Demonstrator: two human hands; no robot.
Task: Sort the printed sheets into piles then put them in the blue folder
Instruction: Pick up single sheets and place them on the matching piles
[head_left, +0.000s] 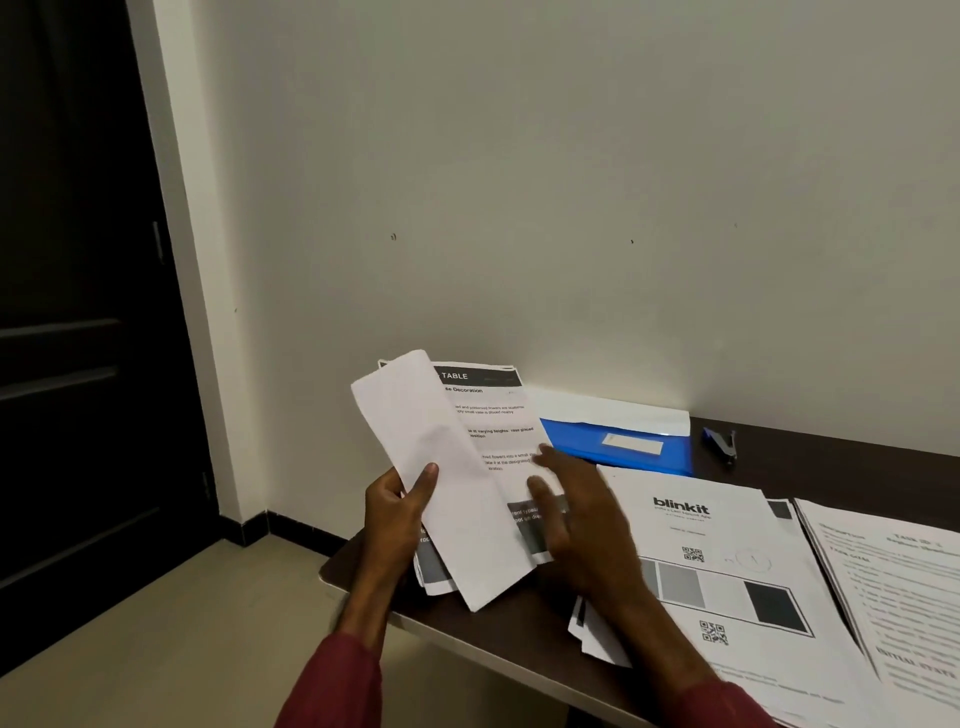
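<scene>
Red sleeves (332, 686) come in from the bottom edge. The left hand (397, 512) grips a bundle of printed sheets (493, 415) by the lower left side, with the thumb pressed on the front. It holds them up, tilted, above the near left corner of the dark surface (831, 467). A blank sheet (441, 452) lies slantwise at the front of the bundle, and behind it a page headed "TABLE" shows. The right hand (576, 525) is spread, fingers straight, at the lower right of that page (it is blurred, so I cannot tell whether it touches).

Just beyond the right hand, the blue folder (576, 441) lies flat against the wall, a pale label on its cover. A white strip (613, 410) runs along its far edge; whether this is a flap or paper inside cannot be told.

Nearer than the folder, a pile topped by a "blinkit" sheet (727, 561) with QR codes and grey blocks rests on the surface. A second pile of text pages (904, 587) lies just beside it to the right. A few sheet corners (597, 639) stick out under the blinkit pile's near left edge.

A small dark blue stapler (719, 444) sits right of the folder. A dark door (67, 312) stands at far left.
</scene>
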